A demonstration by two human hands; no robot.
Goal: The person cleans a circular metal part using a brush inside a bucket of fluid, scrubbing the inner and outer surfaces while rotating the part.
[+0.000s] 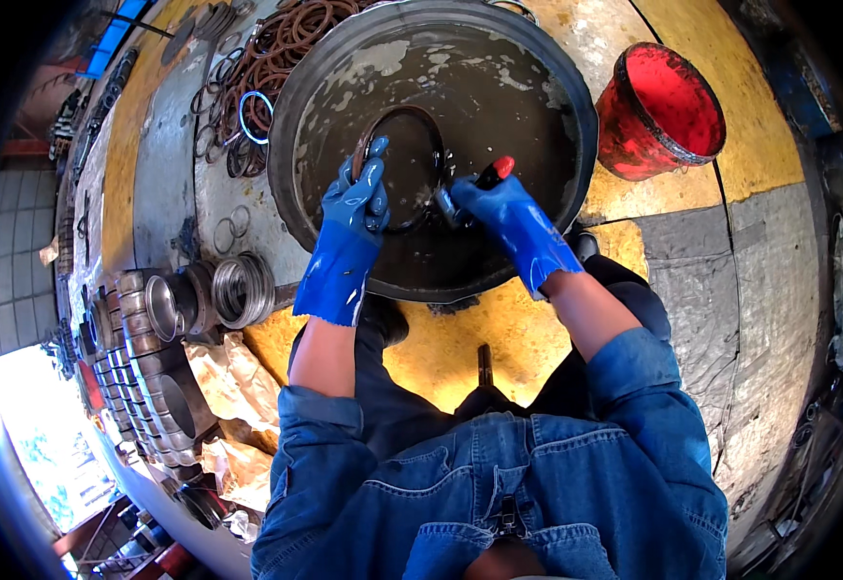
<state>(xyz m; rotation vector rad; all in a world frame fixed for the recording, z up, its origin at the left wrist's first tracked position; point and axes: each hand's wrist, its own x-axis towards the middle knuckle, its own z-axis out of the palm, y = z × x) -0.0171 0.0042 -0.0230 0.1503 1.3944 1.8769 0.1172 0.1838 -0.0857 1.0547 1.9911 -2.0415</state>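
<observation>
Big black basin [576, 116] sat on the floor w/ dark liquid. Ring [412, 116] stood in it, left hand [356, 198] fingers clamped on its rim. Right hand [499, 208] gripped a red-tipped tool [494, 171]. Best: steady ring, short strokes.

I wear glossy blue rubber gloves with long cuffs on my left hand [356, 208] and right hand [499, 208]. My denim jacket [499, 483] is blue, its sleeves rolled up to the elbows, with pale seams and a zip at the front.
</observation>
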